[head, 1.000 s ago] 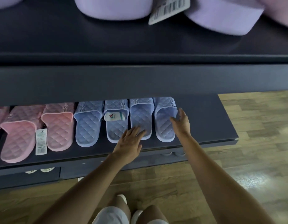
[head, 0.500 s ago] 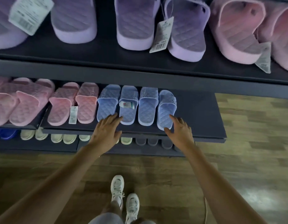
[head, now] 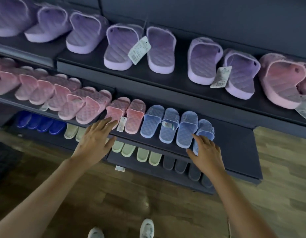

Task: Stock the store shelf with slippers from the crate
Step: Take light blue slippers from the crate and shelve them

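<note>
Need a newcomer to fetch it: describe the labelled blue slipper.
On the middle shelf, four blue slippers follow the pink row. Take the second slipper from the left. Only it has a white label tucked under its strap.

Views: I have one, the head camera.
Facing: forward and down, over shelf (head: 234, 145) and floor (head: 277, 160).
Nearness: close; left hand (head: 95, 140) and right hand (head: 207, 152) reach the shelf front.
</note>
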{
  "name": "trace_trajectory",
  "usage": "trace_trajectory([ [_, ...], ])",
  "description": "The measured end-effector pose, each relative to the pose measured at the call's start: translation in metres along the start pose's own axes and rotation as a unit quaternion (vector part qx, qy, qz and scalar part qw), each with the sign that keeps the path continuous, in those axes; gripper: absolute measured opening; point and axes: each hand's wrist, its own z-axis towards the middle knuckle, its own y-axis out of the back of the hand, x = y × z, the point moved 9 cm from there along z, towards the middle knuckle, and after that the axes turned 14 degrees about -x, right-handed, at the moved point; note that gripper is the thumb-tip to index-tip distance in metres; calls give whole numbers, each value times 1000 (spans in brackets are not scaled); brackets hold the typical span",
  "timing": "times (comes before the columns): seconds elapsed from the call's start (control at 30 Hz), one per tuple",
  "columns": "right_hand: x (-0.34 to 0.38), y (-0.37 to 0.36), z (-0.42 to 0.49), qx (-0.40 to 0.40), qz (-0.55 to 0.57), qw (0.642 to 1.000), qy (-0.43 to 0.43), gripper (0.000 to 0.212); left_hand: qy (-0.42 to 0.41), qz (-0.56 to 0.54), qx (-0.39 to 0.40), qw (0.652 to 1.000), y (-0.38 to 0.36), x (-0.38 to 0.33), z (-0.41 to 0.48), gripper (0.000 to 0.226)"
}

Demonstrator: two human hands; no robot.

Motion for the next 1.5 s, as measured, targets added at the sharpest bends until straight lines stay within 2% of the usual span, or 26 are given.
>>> trace_trajectory([
  [0.23, 105, 18, 0, -41, 13, 997, 58, 58, 51, 18, -26, 998, 80, 97, -42, 54],
  [0.43, 234, 14, 1, -77, 42, 988, 125, 55, 118, 33, -48, 991, 151, 204, -84, 55],
  [0.67, 399, 0, 9, -54, 93, 972, 209, 56, 229, 85, -72, 967, 223, 321, -145, 53],
  [0.9, 553, -32, 26, 1, 123, 937, 328, 59, 338, 134, -101, 926, 276, 406, -202, 58],
  [1.1, 677, -71, 45, 48, 130, 903, 407, 60, 423, 172, -139, 879, 311, 484, -242, 51],
  [1.5, 886, -128, 51, 118, 160, 810, 552, 59, 564, 211, -175, 779, 355, 587, -292, 49],
])
